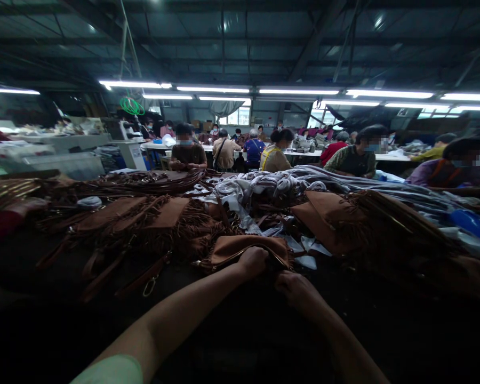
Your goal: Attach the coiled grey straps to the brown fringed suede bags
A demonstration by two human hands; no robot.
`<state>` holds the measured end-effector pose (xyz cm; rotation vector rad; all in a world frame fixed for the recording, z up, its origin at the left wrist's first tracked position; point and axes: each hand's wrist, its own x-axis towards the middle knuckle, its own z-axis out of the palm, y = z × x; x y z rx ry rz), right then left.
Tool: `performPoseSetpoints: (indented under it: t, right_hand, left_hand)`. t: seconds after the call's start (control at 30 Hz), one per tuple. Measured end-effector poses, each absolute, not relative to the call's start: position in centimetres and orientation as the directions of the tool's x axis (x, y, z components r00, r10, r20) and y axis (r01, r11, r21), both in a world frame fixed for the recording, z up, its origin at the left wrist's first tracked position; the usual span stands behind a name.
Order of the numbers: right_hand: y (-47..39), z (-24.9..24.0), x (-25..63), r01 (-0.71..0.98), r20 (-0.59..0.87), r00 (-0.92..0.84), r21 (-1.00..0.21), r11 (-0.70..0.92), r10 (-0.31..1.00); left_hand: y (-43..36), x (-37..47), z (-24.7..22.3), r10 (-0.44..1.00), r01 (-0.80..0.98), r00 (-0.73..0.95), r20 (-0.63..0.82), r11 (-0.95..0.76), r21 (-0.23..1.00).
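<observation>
A brown bag (pixel 228 247) lies in front of me, its zippered mouth partly open towards me. Curled at the bag's opening, my left hand (pixel 253 262) grips its edge, with the fingertips hidden in the dark mouth. At the bag's lower right edge, my right hand (pixel 294 288) is closed on the bag, its fingers dim. Several brown fringed bags (pixel 168 216) with straps lie to the left. A strap with a gold clasp (pixel 149 286) hangs towards me there.
To the right sits a stack of brown bags (pixel 328 213). Behind are white-wrapped straps (pixel 240 186) and brown straps (pixel 176 181). Another person's red sleeve (pixel 2 226) reaches in at the left. Co-workers sit across the table, one in a dark top (pixel 189 154).
</observation>
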<state>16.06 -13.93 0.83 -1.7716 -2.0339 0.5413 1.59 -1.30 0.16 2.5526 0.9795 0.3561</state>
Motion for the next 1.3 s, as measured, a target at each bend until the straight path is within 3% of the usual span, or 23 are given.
performPoseSetpoints:
  t: [0.13,0.3,0.4,0.53,0.6,0.77,1.0,1.13,1.3]
  right_hand:
    - [-13.7,1.2,16.1,0.85,0.016,-0.137,-0.512,0.125,0.99]
    - [-12.7,1.1,16.0,0.94,0.016,-0.053,-0.337,0.055,0.998]
    - [-12.2,0.7,16.3,0.953,-0.049,-0.05,-0.302,0.033,0.998]
    - [-11.9,0.1,17.2,0.87,-0.14,-0.095,-0.493,0.014,0.985]
    - [-11.9,-0.1,17.6,0.831,-0.164,-0.096,-0.556,-0.011,0.982]
    - [-12.0,-0.4,17.7,0.85,-0.074,-0.099,-0.524,0.046,0.992]
    - [-12.2,0.3,17.5,0.858,-0.028,-0.158,-0.499,0.123,0.987]
    - [-12.4,0.6,17.5,0.869,-0.055,-0.146,-0.484,0.102,0.988]
    - [-12.6,0.6,17.5,0.858,-0.027,-0.159,-0.499,0.125,0.987]
  left_hand:
    - [-1.1,1.7,-0.5,0.625,0.562,0.774,0.103,-0.752,0.343]
    - [-1.0,1.7,-2.0,0.43,0.406,0.893,0.133,-0.897,0.178]
    - [-1.1,1.4,-2.7,0.459,0.393,0.859,0.229,-0.876,0.281]
    - [-1.4,1.0,-2.6,0.536,0.359,0.801,0.268,-0.787,0.502]
    - [-1.5,0.8,-2.2,0.541,0.352,0.804,0.246,-0.767,0.537]
    - [-0.9,0.6,-1.1,0.538,0.344,0.821,0.193,-0.735,0.584]
    - [-0.4,1.9,0.0,0.647,0.546,0.762,-0.002,-0.641,0.539]
    - [-1.1,3.0,0.4,0.757,0.668,0.652,0.032,-0.595,0.447]
    - [-1.4,3.2,0.7,0.77,0.699,0.638,-0.006,-0.576,0.425]
